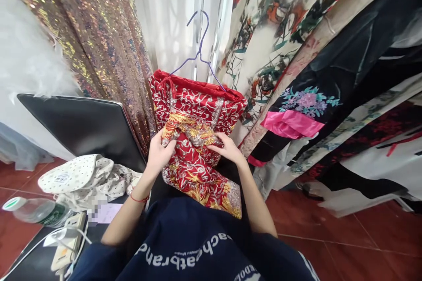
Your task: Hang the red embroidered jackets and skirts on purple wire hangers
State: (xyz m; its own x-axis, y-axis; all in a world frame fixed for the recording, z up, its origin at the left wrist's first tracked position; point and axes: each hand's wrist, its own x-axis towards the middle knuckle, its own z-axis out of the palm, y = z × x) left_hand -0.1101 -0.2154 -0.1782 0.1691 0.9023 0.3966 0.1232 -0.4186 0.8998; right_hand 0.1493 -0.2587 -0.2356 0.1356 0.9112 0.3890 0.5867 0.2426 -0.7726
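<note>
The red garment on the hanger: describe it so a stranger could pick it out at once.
Find the white curtain, between the sequined drape and the printed robes. In front hangs a purple wire hanger carrying the red garment, held by the left hand and right hand. Only it is bright red with gold and silver embroidery.

At ten o'clock, sequin fabric (99,39), gold and purple, hanging down; just beside it at twelve o'clock, white curtain (168,9). At nine o'clock, black flat panel (85,125), tilted. Below it at eight o'clock, dotted white cloth (82,178) in a heap. Further out at eight o'clock, water bottle (36,211) lying on its side, just beside a white power strip (67,241) with cable. At two o'clock, floral printed robe (273,22); at three o'clock, black robe (346,74) with pink band (290,124). At four o'clock, red tiled floor (346,246).
</note>
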